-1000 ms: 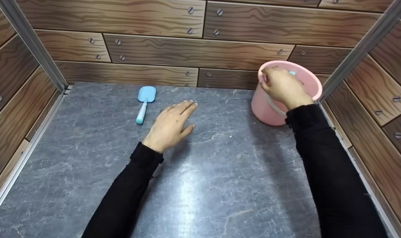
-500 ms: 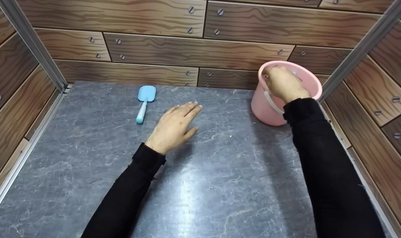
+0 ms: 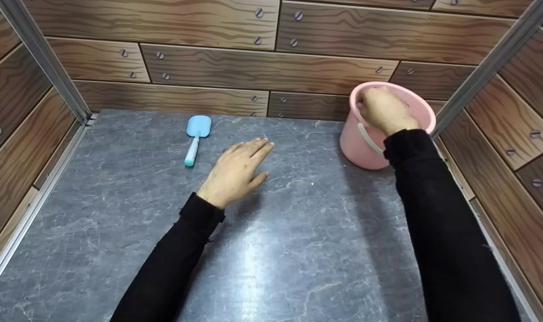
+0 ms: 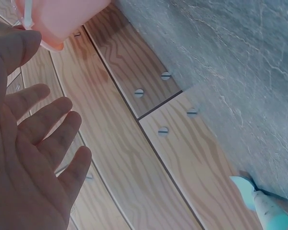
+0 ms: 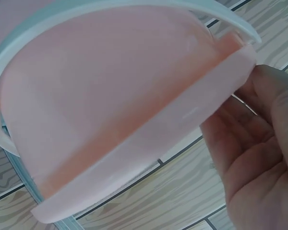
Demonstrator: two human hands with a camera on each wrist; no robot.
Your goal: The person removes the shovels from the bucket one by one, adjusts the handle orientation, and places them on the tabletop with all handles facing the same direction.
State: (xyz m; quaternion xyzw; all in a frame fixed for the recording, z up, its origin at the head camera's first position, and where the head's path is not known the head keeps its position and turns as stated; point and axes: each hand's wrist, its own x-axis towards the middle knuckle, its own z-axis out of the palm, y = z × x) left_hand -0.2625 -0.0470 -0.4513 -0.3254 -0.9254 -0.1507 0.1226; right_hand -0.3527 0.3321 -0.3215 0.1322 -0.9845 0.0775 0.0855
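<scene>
Right hand (image 3: 388,109) at the mouth of the pink bucket (image 3: 356,145), fingertips hidden behind rim, can't tell if it grips anything. Bucket upright on desk (image 3: 311,232), far right near back wall (image 3: 209,67), pale handle (image 3: 371,141) down. Left hand (image 3: 235,172) raised above desk, fingers relaxed, extended; blue shovel (image 3: 199,129) lies near it, left side.

long plain sleeves (image 3: 448,223), all black; snug black cuffs (image 3: 201,215)

R hand (image 3: 385,109) fingertips + inside btm of pink bucket (image 3: 355,145) hidden, head view
</scene>
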